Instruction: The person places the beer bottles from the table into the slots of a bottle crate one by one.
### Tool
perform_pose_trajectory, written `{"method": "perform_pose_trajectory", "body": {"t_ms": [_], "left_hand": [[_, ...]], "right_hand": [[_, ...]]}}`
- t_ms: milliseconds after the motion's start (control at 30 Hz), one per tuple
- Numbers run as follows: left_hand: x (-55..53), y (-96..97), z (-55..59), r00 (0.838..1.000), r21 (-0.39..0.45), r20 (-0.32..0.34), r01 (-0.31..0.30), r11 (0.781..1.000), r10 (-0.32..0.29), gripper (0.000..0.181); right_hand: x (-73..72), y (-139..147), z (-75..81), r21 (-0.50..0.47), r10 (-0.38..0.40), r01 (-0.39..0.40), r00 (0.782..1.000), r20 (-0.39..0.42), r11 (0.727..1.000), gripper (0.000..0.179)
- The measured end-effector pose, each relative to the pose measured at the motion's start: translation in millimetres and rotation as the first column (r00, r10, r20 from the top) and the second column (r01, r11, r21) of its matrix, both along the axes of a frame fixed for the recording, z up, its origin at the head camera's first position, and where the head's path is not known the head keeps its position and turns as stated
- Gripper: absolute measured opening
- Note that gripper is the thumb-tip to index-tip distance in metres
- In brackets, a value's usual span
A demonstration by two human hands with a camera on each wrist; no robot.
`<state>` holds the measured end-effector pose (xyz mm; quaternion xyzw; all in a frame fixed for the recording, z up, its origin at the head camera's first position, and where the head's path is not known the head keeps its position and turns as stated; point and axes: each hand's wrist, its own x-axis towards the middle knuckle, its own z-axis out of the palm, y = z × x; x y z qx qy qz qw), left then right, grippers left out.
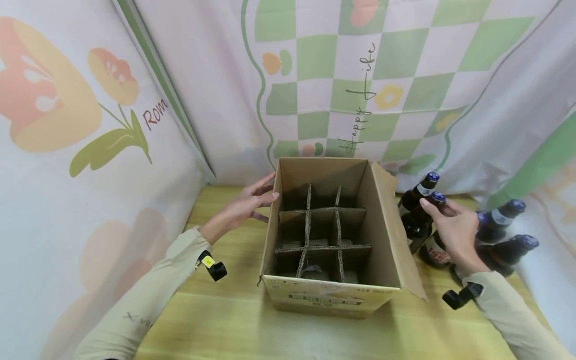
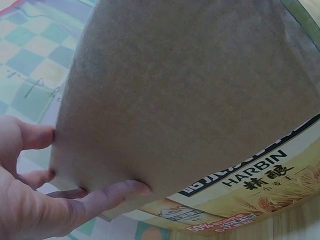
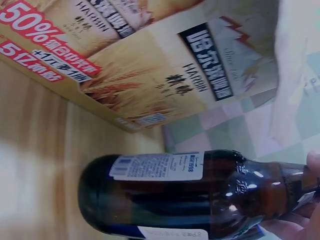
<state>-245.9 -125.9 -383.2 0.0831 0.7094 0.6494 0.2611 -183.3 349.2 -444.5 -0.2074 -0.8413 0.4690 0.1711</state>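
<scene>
An open-topped cardboard beer box (image 1: 321, 295) stands on the table, its inside split by cardboard dividers (image 1: 324, 248). My left hand (image 1: 245, 205) is at the box's left side. In the left wrist view, the fingers (image 2: 37, 136) and thumb touch a plain brown flap (image 2: 175, 85) that hangs over the printed side. To the right of the box my right hand (image 1: 456, 230) grips a dark brown beer bottle (image 3: 160, 195) by its neck. The right wrist view has this bottle beside the box's printed wall (image 3: 145, 75), apart from it.
More capped brown bottles, such as one at the far right (image 1: 508, 252), stand around my right hand. The box's right flap (image 1: 398, 230) slants outward towards them. Patterned curtains (image 1: 315, 95) border the wooden table (image 1: 216, 320) at the back and sides.
</scene>
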Motion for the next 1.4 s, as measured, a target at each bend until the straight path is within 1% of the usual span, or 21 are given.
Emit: {"method": "perform_pose_trajectory", "body": {"t_ms": [167,267,333,433,500,667,767,933,1033,1167,1233,1267,1300,1367,1400], "left_hand": [[0.4,-1.2,-1.0,1.000,-0.003,0.003,0.004,1.000,-0.004,0.076],[1.9,-2.2,-1.7,1.000,0.000,0.005,-0.003,1.000,0.003,0.075],[2.9,-3.0,-1.5,1.000,0.004,0.001,-0.011,1.000,0.011,0.075],[3.7,-3.9,-1.1,1.000,0.005,-0.005,-0.020,1.000,0.020,0.075],[3.9,-4.0,-1.0,1.000,0.004,-0.005,-0.023,1.000,0.023,0.074],[3.7,-3.7,-2.7,1.000,0.006,-0.001,-0.023,1.000,0.023,0.075],[3.8,-3.7,-3.4,1.000,0.009,-0.001,-0.024,1.000,0.024,0.075],[2.0,-4.0,-2.8,1.000,0.007,-0.001,-0.031,0.999,0.031,0.074],[0.1,-3.7,-2.2,0.999,0.004,0.002,-0.036,0.999,0.036,0.074],[-1.3,-2.6,-1.9,1.000,0.001,0.002,-0.029,1.000,0.029,0.074],[-1.2,-1.8,-2.0,1.000,0.001,0.004,-0.026,1.000,0.026,0.074],[-1.1,-1.3,-2.0,1.000,0.002,0.004,-0.025,1.000,0.025,0.074],[-0.9,-0.6,-2.0,1.000,0.005,0.005,-0.026,1.000,0.026,0.074],[0.3,-0.8,-2.5,1.000,0.009,0.004,-0.028,1.000,0.028,0.074],[0.3,-2.7,-4.1,1.000,0.015,-0.005,-0.023,1.000,0.023,0.074]], "right_hand": [[0.8,2,14.2,0.031,-0.013,0.011,0.999,0.041,0.999,0.071],[0.7,1,22.8,0.037,-0.013,0.011,0.998,0.065,0.999,0.076],[1.3,0,29.4,0.036,0.003,-0.006,0.995,0.096,0.999,0.079],[2.8,-1,40.6,0.006,0.033,-0.034,0.991,0.126,0.999,0.085],[3.0,-1,48.7,-0.031,0.039,-0.035,0.990,0.136,0.999,0.088],[4.6,2,65.6,-0.063,0.080,-0.072,0.988,0.134,0.995,0.095],[6.1,5,73.7,-0.036,0.111,-0.107,0.982,0.151,0.994,0.101],[4.9,7,88.5,0.016,0.100,-0.105,0.976,0.195,0.994,0.103],[4.2,6,97.2,-0.022,0.091,-0.089,0.983,0.162,0.996,0.095],[4.6,8,107.7,-0.110,0.106,-0.099,0.993,0.054,0.989,0.070],[5.1,9,113.9,-0.161,0.115,-0.111,0.993,0.018,0.981,0.070],[5.5,9,117.1,-0.205,0.117,-0.115,0.993,-0.004,0.972,0.070],[5.7,9,120.5,-0.243,0.115,-0.116,0.993,-0.018,0.963,0.075],[5.7,7,127.5,-0.295,0.102,-0.111,0.994,-0.044,0.949,0.079],[8.6,3,130.5,-0.311,0.095,-0.109,0.994,-0.060,0.944,0.079]]}}
